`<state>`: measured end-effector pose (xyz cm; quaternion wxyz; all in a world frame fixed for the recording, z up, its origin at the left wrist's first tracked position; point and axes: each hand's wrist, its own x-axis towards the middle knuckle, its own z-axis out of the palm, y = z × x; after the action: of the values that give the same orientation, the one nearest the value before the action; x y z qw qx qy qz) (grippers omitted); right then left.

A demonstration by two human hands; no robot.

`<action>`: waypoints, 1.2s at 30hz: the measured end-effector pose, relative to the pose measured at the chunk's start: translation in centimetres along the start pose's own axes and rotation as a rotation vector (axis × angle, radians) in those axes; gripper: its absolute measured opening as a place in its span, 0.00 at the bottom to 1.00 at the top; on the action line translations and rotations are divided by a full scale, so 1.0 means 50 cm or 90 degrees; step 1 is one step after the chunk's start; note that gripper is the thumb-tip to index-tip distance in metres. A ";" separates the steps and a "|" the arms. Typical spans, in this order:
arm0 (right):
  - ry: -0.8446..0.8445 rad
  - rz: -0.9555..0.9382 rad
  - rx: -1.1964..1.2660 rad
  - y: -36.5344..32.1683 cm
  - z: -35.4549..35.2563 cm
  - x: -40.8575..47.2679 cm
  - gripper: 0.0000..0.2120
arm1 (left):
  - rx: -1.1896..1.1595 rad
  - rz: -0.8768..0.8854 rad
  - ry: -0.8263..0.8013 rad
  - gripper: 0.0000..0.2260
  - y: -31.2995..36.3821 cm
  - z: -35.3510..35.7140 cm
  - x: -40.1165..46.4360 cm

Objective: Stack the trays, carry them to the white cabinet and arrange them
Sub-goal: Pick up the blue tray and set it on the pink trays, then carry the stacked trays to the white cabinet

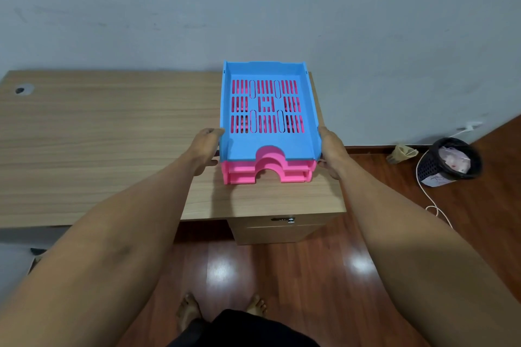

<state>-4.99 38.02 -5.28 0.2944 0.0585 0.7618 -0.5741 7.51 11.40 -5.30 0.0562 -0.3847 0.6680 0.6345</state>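
Observation:
A blue slotted tray (242, 144) lies on top of two pink trays (242, 176), forming one stack at the right end of a wooden desk (98, 135). My left hand (204, 149) grips the stack's left side, fingers curled under the blue tray's edge. On the stack's right side, my right hand (332, 153) holds it the same way. Whether the stack rests on the desk or is lifted slightly, I cannot tell. The white cabinet is not in view.
A grey wall stands behind the desk. A drawer unit with a lock (282, 229) sits under the desk's right end. On the wooden floor at right stand a black waste basket (451, 162), a white cable (434, 205) and a crumpled bag (401, 153). My bare feet (222, 310) are below.

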 end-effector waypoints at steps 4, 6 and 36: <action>-0.037 0.001 0.033 0.014 -0.009 0.009 0.27 | -0.011 0.003 -0.019 0.25 -0.014 0.001 0.013; -0.060 0.009 0.051 0.024 -0.013 0.025 0.28 | -0.030 0.001 -0.030 0.24 -0.022 0.005 0.022; -0.108 0.018 0.381 -0.040 0.027 0.052 0.29 | -0.236 0.035 0.076 0.19 0.033 -0.026 -0.030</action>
<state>-7.47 35.47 -5.14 0.3346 0.1053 0.5310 -0.7714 8.12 10.75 -2.87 -0.0729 -0.4071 0.5525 0.7237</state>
